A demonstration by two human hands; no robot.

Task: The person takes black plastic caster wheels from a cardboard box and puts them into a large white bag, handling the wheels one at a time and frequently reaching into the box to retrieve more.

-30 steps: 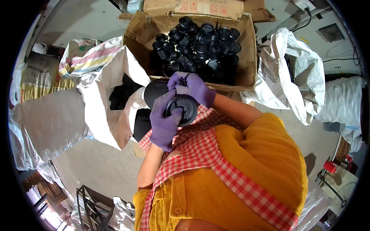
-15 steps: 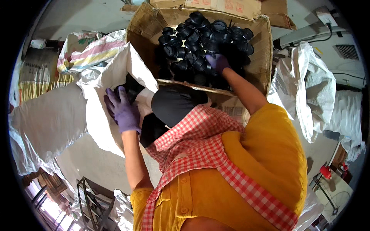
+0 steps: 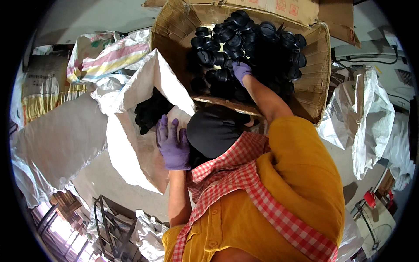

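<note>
My right hand [image 3: 241,72], in a purple glove, reaches into a cardboard box [image 3: 315,83] among many round black plastic parts [image 3: 233,41]. Its fingers sit against the parts and are partly hidden, so whether it grips one cannot be told. My left hand [image 3: 173,146], gloved the same, is open, fingers spread, at the near side of a white woven sack's [image 3: 126,135] mouth. Nothing shows in that hand. Inside the sack lie black pieces [image 3: 150,111], too dark to make out singly.
A striped woven sack [image 3: 109,54] lies left of the box. Full white sacks [image 3: 61,135] stand farther left, and a crumpled white sack [image 3: 369,118] hangs at the right. A dark metal frame [image 3: 111,227] stands on the floor at lower left.
My left hand has come back from over the black pieces toward my body, more of which now show. My right hand has shifted left within the box. The whole view has moved a little.
</note>
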